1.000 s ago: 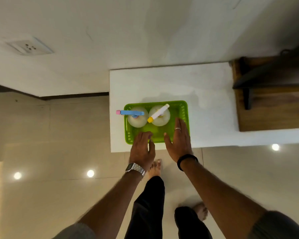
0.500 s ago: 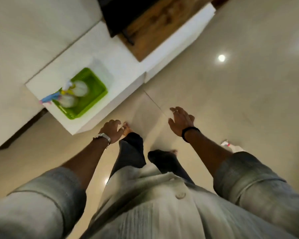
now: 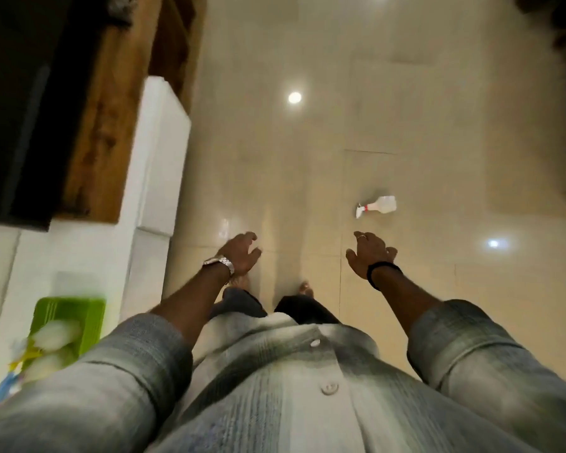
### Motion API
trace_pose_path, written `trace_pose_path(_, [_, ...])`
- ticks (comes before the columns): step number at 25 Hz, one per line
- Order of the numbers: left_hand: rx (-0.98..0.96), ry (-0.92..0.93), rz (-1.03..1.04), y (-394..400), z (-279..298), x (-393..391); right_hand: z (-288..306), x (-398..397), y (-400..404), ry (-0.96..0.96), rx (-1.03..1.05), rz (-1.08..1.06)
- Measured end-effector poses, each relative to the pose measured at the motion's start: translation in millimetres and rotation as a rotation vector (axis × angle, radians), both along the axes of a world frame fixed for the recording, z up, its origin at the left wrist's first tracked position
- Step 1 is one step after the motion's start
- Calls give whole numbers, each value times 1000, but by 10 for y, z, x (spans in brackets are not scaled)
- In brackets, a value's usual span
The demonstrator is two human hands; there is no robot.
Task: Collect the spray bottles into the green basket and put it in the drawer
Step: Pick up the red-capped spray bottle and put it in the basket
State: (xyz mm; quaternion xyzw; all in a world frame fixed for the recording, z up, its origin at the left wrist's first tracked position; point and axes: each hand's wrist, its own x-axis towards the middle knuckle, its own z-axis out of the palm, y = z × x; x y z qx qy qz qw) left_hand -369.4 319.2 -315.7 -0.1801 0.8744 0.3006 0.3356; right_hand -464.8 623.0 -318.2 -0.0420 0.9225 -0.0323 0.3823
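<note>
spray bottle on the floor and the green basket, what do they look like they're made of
Spray bottle: probably translucent whitish plastic, cloudy body, white trigger head with a red collar; it lies on its side on the glossy floor.
Green basket: likely moulded plastic, bright uniform lime colour with slotted walls; blur hides its finish.

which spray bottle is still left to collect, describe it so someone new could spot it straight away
Look at the glossy beige tiled floor, out ahead of the person's right hand. There a spray bottle lies on its side, alone on the tiles. It is clear and pale with a white trigger head and a red collar, unlike the blurred bottles standing in the green basket on the white ledge.
</note>
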Motion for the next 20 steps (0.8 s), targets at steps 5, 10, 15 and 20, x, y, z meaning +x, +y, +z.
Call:
trace_pose_path(5, [-85, -38, -352, 655, 11, -993, 75, -177, 888, 67, -17, -322])
trace_pose_path(10, [-41, -31, -527, 1329, -35, -2166, 45, -500, 1403, 75, 3, -535])
trace_pose_path(15, [81, -84, -554, 1747, -257, -3155, -32, -1038, 1487, 1, 21, -522])
trace_pose_path(20, [37, -186, -663, 1915, -788, -3859, -367, -1643, 1615, -25, 17, -477])
